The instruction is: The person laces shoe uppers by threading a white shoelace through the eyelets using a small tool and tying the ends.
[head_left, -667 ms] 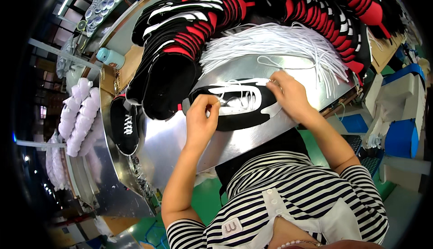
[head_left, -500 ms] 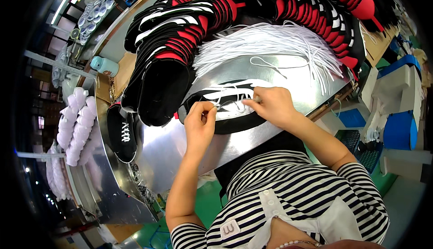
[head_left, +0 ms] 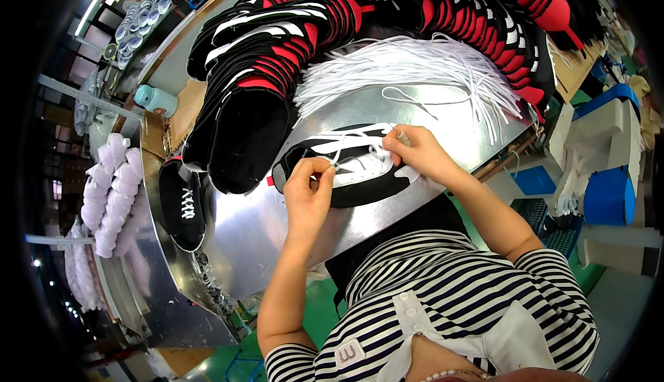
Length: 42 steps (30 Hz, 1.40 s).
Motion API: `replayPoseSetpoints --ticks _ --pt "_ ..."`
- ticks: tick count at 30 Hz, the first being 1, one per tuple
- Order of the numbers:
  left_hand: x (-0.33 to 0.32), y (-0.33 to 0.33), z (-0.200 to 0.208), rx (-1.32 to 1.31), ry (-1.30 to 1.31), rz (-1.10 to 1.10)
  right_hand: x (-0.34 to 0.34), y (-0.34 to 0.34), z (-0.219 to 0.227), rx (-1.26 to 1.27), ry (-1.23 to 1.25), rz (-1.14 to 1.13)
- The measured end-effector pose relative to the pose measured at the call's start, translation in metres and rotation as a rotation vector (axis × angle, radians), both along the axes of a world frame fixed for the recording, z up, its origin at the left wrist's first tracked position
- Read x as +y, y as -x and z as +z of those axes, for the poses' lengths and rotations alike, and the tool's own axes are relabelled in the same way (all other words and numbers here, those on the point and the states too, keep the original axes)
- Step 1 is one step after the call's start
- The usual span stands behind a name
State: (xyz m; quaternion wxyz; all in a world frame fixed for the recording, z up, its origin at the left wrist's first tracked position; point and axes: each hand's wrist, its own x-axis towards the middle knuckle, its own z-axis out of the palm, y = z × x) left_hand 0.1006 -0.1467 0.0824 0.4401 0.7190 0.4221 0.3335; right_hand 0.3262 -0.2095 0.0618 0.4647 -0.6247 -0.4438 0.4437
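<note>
A black-and-white shoe upper (head_left: 373, 193) lies on the metal tabletop in front of me, its toe to the right. White shoelace (head_left: 355, 135) runs loosely across it and through part of its eyelets. On the left, at the collar end, my left hand (head_left: 309, 187) is closed in a pinch on the lace. My right hand (head_left: 420, 154) is closed over the front of the lacing, thumb and forefinger together at the lace. A small greyish piece shows at its fingers; what it is I cannot make out.
Behind the upper lies a heap of white laces (head_left: 408, 64). Stacked black, red and white uppers (head_left: 277, 57) stand at the left, with more (head_left: 484, 36) at the back right. A laced black upper (head_left: 183, 206) lies at the left edge. A light-blue bottle (head_left: 156, 100) stands beyond.
My right hand has shifted slightly up and right, uncovering more of the lacing and toe. My left hand stays nearly in place, still pinching the lace.
</note>
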Motion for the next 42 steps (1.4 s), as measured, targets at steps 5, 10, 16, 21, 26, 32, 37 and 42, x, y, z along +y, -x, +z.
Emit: replayPoseSetpoints --ticks 5,10,16,21,26,32,37,42 --pt "0.003 0.008 -0.011 -0.070 0.071 0.001 0.004 0.014 0.004 -0.538 0.056 0.036" --pt "0.000 0.000 -0.011 -0.055 -0.013 0.037 0.008 0.017 -0.004 -0.858 -0.031 0.119" --pt "-0.002 0.002 -0.006 -0.033 -0.011 0.006 0.000 -0.005 -0.001 -0.142 0.107 0.039" --pt "0.017 0.042 0.007 -0.800 0.506 -0.081 -0.003 -0.006 -0.004 -0.044 0.074 -0.055" --pt "0.042 0.141 0.020 -1.154 0.549 0.224 -0.002 -0.006 -0.005 0.076 0.069 -0.049" --pt "-0.016 -0.010 0.097 -0.023 -0.032 -0.756 -0.014 -0.031 -0.012 0.441 0.002 -0.086" --pt "0.004 -0.048 0.096 0.362 -0.478 -0.592 -0.034 -0.041 0.011 0.254 -0.285 -0.052" --pt "-0.002 -0.077 0.073 0.410 -0.604 -0.502 -0.021 -0.008 -0.009 0.082 -0.284 0.112"
